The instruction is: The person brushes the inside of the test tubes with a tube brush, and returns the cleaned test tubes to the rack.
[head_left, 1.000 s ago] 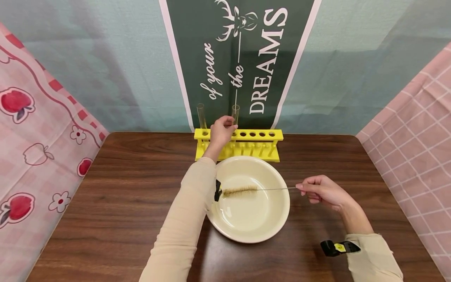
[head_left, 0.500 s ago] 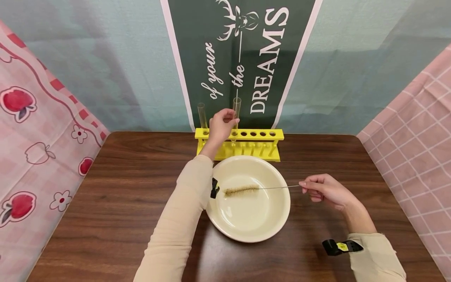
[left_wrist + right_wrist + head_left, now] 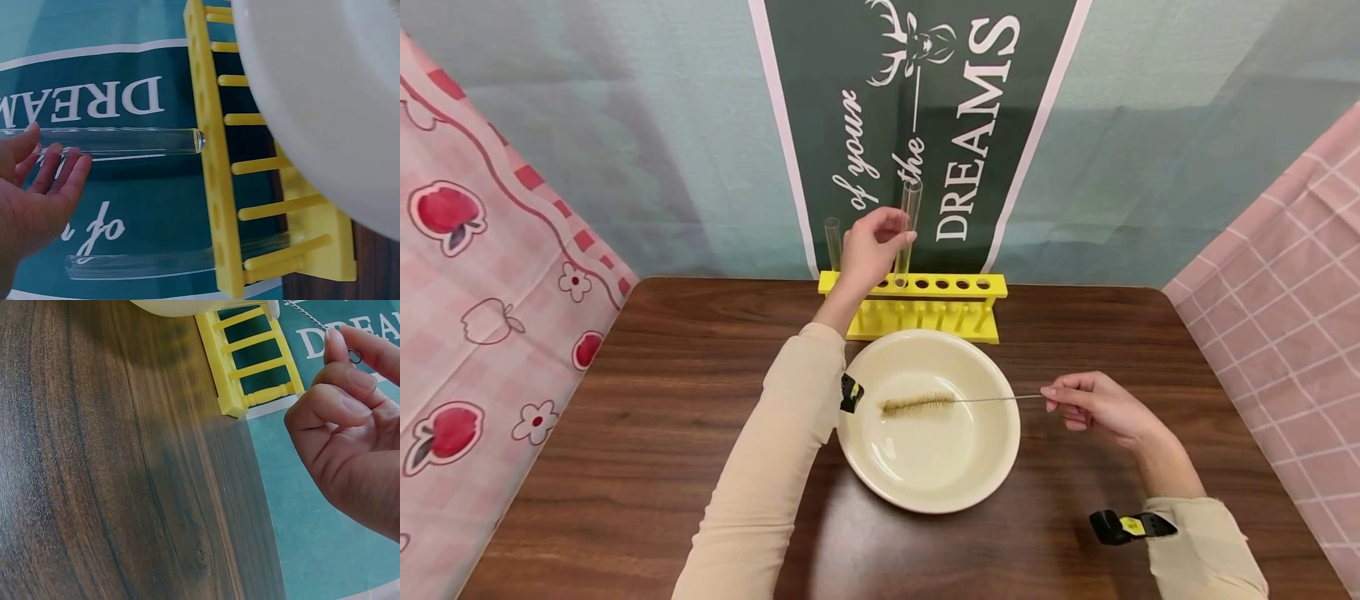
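My left hand [image 3: 872, 247] pinches a clear glass test tube [image 3: 912, 200] upright over the yellow test tube rack [image 3: 925, 286]. In the left wrist view the tube's rounded bottom [image 3: 199, 141] is level with the rack's top bar, at one of the holes. A second test tube [image 3: 144, 265] stands in the rack's end hole. With thumb and finger my right hand [image 3: 1093, 406] pinches the thin wire handle of a test tube brush [image 3: 917, 404]. The brush's bristles are above the inside of a cream basin [image 3: 1011, 442]. A small loop [image 3: 355, 356] ends the twisted wire.
The basin stands on a dark wooden table [image 3: 700, 400], just in front of the rack. Behind the table hangs a cloth [image 3: 700, 167] with printed lettering, and patterned cloths flank both sides.
My left hand has lifted the test tube upward, drawing its lower end up to the rack's top bar. My right hand and the brush have shifted only slightly to the right.
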A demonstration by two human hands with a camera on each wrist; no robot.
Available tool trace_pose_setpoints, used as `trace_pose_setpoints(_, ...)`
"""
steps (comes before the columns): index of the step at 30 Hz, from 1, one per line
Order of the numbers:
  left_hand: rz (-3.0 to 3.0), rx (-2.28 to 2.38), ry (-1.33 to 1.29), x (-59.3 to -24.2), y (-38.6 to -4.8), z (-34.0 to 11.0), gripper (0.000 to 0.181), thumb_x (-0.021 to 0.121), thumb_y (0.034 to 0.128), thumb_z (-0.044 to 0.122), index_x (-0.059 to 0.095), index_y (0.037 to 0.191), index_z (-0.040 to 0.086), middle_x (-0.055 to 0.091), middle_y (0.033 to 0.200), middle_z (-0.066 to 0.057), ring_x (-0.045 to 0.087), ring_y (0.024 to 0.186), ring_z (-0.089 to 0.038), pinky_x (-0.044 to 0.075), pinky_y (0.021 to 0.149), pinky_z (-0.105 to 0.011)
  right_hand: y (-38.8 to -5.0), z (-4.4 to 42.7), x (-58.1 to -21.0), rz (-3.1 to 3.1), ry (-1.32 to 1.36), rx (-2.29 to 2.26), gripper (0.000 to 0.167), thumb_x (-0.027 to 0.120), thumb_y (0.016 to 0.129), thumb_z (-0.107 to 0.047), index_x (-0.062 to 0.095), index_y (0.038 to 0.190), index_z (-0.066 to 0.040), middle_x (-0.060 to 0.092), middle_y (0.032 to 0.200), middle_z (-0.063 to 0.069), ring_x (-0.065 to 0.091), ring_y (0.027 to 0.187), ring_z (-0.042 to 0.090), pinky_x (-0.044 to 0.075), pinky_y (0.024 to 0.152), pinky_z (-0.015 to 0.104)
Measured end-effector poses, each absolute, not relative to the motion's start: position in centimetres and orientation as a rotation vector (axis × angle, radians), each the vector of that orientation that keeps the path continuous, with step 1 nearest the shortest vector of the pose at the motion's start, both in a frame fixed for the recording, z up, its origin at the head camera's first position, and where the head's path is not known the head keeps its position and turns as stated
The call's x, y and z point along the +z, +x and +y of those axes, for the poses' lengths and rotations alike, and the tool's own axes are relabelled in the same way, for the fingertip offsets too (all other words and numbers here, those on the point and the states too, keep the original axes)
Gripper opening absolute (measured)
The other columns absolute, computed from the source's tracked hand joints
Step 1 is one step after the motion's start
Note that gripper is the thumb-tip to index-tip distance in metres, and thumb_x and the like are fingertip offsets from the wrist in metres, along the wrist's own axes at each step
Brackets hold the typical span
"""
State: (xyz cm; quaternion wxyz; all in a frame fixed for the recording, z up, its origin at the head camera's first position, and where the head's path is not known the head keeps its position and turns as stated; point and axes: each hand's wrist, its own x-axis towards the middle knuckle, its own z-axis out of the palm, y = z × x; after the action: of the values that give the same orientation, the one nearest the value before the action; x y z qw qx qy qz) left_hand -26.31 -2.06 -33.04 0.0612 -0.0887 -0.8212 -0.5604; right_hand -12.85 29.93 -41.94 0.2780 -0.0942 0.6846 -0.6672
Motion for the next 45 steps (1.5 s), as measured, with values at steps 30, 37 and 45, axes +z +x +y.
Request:
trace_pose_setpoints(30,-2.852,-1.287,-0.487,-31.4,-21.6,-7.7,0.023,0.065,0.0853,0.015,0.06,0.106,0.009,0.058,0.092,-0.007,0.053,0.079,-0.022,0.046,0.068,-0.031,-12.8,29.6,-41.9,1.869,-0.227,-1.776,0.025,0.047,0.095,-0.007,0.065,0.078,-0.01,0.055,0.068,-0.003,0.028,0.05,0.017,0.02,0.05,0.037)
trace_pose_setpoints(37,-3.029,-1.076,-0.538,-32.4,-20.5,-8.6,0.023,0.063,0.0862,0.013,0.061,0.109,0.008,0.058,0.093,-0.009,0.054,0.079,-0.023,0.047,0.063,-0.031,-12.7,29.6,-41.9,1.867,-0.215,-1.79,0.024,0.048,0.094,-0.008,0.066,0.079,-0.01,0.059,0.072,-0.003,0.026,0.051,0.02,0.02,0.05,0.036)
trace_pose_setpoints(45,-3.118,-0.832,-0.645,-34.0,-19.1,-9.4,0.023,0.065,0.0848,0.011,0.063,0.108,0.007,0.061,0.093,-0.01,0.056,0.083,-0.024,0.047,0.068,-0.035,-12.6,29.4,-42.1,1.881,-0.159,-1.82,0.022,0.05,0.093,-0.008,0.064,0.077,-0.007,0.058,0.07,-0.003,0.028,0.05,0.017,0.02,0.05,0.035)
